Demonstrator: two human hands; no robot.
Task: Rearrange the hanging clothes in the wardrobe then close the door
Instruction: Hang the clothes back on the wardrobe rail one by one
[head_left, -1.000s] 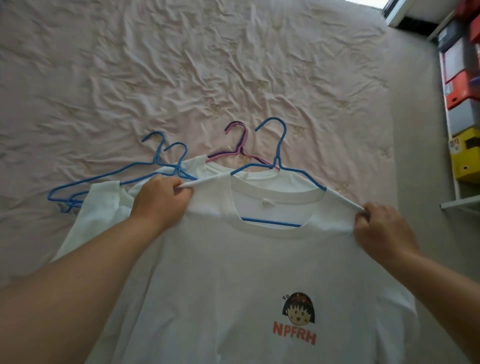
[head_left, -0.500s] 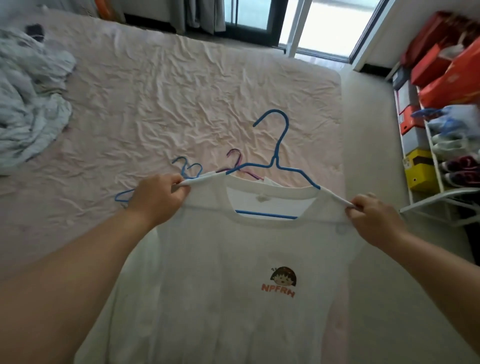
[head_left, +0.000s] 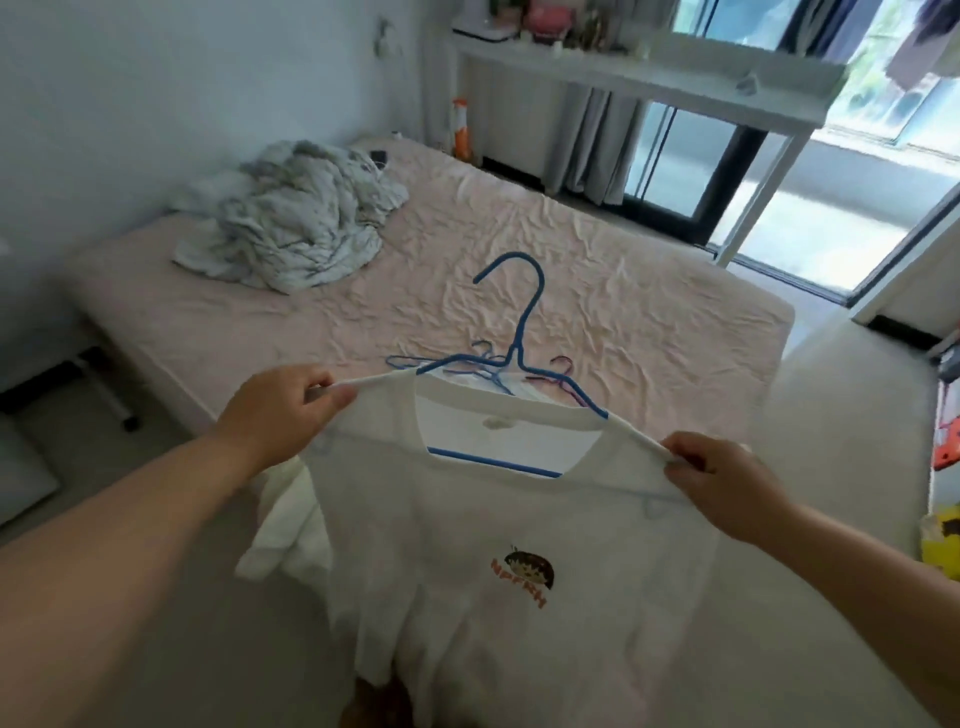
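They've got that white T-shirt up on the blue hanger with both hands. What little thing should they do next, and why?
Probably shift one hand to the blue wire hanger's hook. The white cartoon-print T-shirt already sits on the hanger, lifted off the pink bed, but the left hand and right hand only pinch its shoulders, so the hook is free and no hand can hang it.

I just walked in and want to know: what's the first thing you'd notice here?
A white T-shirt with a cartoon face, on a blue hanger, held up in the middle by the left hand and the right hand. Behind it lies a pink bed with a crumpled grey blanket at its far left.
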